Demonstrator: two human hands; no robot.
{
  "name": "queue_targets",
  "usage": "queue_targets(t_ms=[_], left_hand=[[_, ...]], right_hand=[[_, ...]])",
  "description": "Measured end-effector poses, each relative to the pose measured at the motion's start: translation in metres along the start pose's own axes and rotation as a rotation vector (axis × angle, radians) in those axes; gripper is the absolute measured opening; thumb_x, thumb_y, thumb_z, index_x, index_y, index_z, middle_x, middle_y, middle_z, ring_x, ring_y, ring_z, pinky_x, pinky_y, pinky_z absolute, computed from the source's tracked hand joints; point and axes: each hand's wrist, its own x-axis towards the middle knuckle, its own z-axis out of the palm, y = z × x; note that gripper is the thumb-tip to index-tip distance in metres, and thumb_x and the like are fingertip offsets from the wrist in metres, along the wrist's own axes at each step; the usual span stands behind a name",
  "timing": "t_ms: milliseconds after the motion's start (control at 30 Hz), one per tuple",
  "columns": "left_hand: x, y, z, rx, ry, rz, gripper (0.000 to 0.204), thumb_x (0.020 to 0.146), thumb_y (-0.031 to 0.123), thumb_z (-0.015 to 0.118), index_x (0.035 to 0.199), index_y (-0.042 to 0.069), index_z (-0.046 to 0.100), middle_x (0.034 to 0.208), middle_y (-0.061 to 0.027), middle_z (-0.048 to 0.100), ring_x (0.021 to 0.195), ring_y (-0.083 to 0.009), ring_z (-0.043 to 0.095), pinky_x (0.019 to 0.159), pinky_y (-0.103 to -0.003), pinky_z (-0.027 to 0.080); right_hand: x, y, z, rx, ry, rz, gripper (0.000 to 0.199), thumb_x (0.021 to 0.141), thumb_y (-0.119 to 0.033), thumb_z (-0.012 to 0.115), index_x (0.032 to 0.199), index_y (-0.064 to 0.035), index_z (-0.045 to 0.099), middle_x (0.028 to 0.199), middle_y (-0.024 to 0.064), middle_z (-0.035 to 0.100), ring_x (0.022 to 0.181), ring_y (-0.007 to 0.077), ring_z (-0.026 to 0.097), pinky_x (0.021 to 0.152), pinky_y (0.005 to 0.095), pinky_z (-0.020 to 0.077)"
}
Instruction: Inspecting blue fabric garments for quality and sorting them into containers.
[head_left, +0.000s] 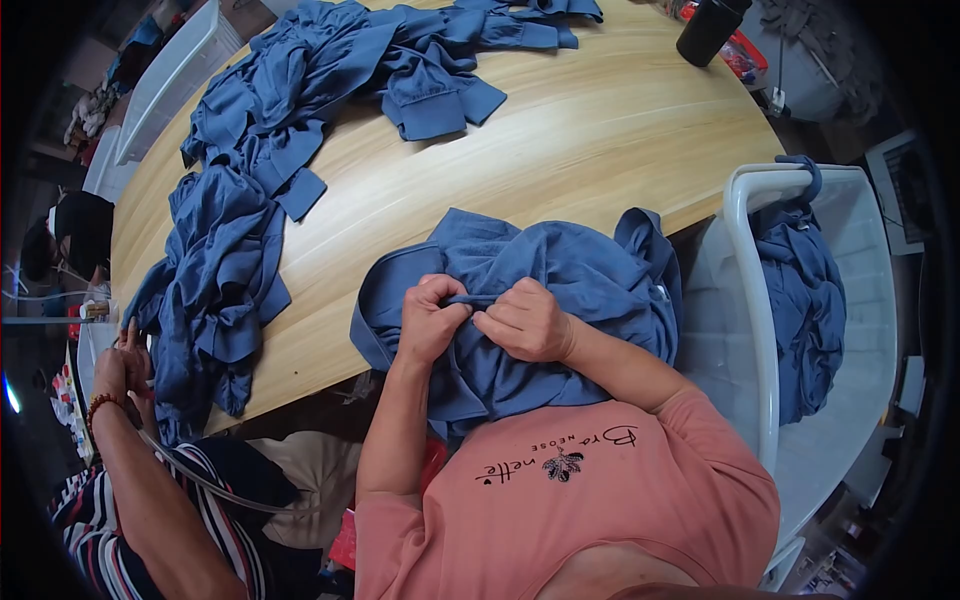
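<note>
A blue collared shirt (570, 255) lies bunched at the table's near edge and hangs over it toward my lap. Both hands pinch one folded edge of it, a short stretch of cloth held between them. My left hand (433, 318) is closed on the edge beside the wide flat band of cloth at the left. My right hand (525, 320) grips the same edge a little to the right, its fingers curled. Whatever lies under the fingertips is hidden.
More blue garments (300, 90) are heaped along the wooden table's (420, 190) far and left sides. A white bin (765, 300) at my right holds blue cloth. A black bottle (710, 32) stands at the far right. A co-worker's hands (122, 365) handle cloth at the left.
</note>
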Motion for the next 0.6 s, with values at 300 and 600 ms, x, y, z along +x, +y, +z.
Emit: queue_targets(t_ms=[300,600], left_hand=[[-0.004,0.008,-0.009,-0.226,-0.158,-0.112,0.005,0.073,0.002,0.067,0.077,-0.001,0.067,0.088,-0.0067,0.062,0.099,-0.0156,0.052,0.086,-0.026,0.038],[-0.006,0.000,-0.005,-0.216,-0.091,-0.069,0.009,0.074,-0.001,0.068,0.083,-0.002,0.070,0.095,-0.0090,0.064,0.098,-0.0158,0.055,0.087,-0.028,0.041]], right_hand=[[-0.001,-0.001,0.003,0.007,0.050,0.041,0.018,0.068,-0.007,0.063,0.086,-0.0035,0.063,0.080,0.0039,0.059,0.056,0.0145,0.050,0.052,0.0297,0.0337],[0.005,-0.001,0.007,-0.088,0.016,0.053,0.012,0.068,-0.011,0.059,0.079,-0.0051,0.059,0.067,0.0012,0.048,0.057,0.0153,0.048,0.053,0.0303,0.0328]])
